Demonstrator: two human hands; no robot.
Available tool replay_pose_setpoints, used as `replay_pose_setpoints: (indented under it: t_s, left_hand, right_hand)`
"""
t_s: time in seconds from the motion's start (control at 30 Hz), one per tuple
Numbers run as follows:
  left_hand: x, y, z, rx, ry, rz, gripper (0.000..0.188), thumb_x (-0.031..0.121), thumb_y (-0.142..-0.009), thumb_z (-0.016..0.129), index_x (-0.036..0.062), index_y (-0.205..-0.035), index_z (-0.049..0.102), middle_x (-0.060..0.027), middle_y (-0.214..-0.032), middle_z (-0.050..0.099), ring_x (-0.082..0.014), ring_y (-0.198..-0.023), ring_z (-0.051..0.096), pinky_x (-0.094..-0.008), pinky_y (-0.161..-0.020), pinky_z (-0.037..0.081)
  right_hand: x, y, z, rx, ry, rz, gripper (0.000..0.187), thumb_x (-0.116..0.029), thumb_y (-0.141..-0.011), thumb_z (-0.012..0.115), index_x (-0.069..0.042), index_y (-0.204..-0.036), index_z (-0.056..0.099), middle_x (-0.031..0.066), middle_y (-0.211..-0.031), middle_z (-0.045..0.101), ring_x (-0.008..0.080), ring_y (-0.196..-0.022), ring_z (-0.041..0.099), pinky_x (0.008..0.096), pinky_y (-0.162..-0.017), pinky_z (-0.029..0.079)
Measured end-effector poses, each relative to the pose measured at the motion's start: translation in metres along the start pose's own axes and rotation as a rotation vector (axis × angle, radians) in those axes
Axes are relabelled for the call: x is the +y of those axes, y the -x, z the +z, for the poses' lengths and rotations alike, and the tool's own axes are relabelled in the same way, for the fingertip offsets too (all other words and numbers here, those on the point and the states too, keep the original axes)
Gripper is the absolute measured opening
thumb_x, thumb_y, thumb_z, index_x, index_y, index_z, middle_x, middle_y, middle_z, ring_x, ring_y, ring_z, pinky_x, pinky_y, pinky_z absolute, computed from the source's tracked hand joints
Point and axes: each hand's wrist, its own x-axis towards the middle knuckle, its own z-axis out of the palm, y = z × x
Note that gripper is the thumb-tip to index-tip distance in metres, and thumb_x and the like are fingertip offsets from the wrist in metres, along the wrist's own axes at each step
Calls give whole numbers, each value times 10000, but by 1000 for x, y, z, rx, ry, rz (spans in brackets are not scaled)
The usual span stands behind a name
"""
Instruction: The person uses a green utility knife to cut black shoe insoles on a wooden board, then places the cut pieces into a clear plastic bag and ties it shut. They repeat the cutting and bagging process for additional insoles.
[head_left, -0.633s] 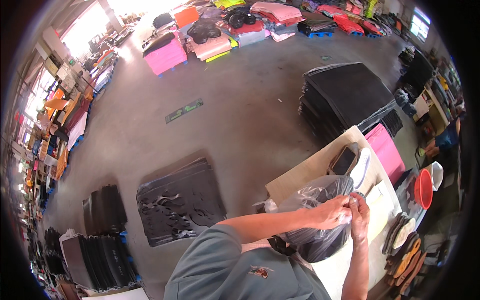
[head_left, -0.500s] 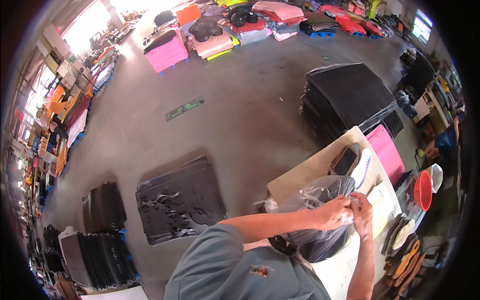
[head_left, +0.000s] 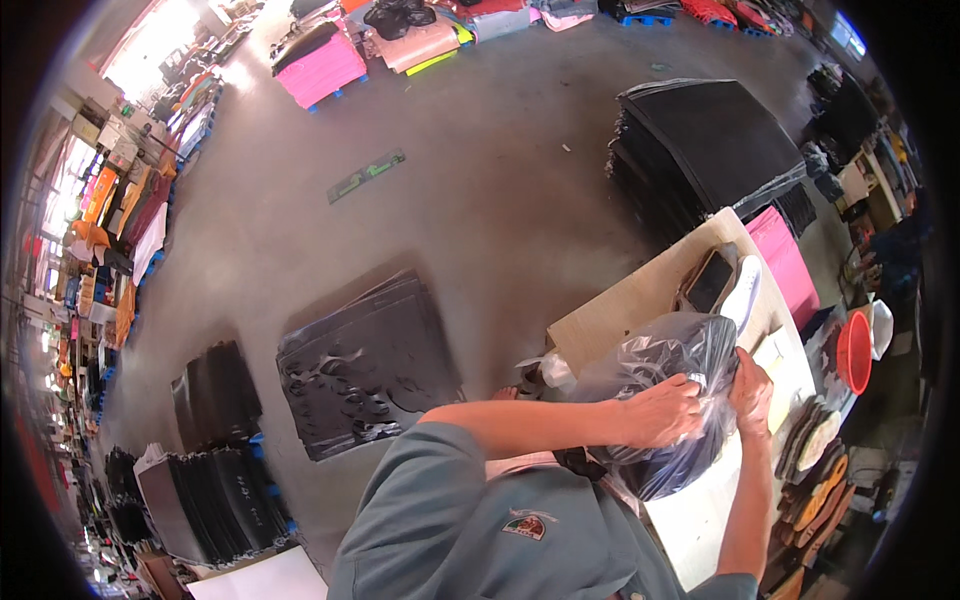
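A transparent plastic bag (head_left: 655,350) with dark contents sits on the pale table (head_left: 620,290) in front of me. My left hand (head_left: 662,410) is closed on the bag's gathered plastic, its forearm crossing from the left. On the bag's right side my right hand (head_left: 750,392) grips the plastic as well, fingers bent round its edge. What exactly the bag holds cannot be made out through the film. Just beyond it lie a dark phone-like slab (head_left: 710,280) in a brown surround and a white, shoe-shaped piece (head_left: 742,292).
Stacked black sheets (head_left: 710,150) rise beyond the table, with pink sheets (head_left: 782,262) beside them. An orange-red basin (head_left: 854,352) and shoe-shaped pieces (head_left: 826,475) are at the right. Cut black sheets (head_left: 365,350) lie on the floor to the left.
My hands, close together at the bag's gathered plastic before, are now farther apart. The left has moved down and left, the right outward. The bag's top looks more spread. The view has tilted slightly.
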Motion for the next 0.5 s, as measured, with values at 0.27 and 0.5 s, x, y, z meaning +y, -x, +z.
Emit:
replay_pose_setpoints:
  t_s: [0.27, 0.5]
  left_hand:
    - [-8, -7, 9, 263, 536, -211, 238, 222, -987, 713, 85, -814, 623, -101, -788, 610, -318, -865, 579, -455, -793, 441]
    - [-26, -15, 14, 120, 647, -222, 313, 240, -1016, 679, 35, -789, 613, -166, -739, 585, -377, -786, 581, -493, -742, 461]
  right_hand:
    - [-47, 3, -17, 244, -268, 198, 443, -29, -1063, 507, -12, -1504, 547, 104, -852, 696, 223, -749, 671, 357, -736, 547]
    - [-70, -19, -20, 269, -1418, 758, 228, -102, -1080, 492, -43, -1291, 555, -85, -650, 342, 30, -534, 326, 230, -479, 298]
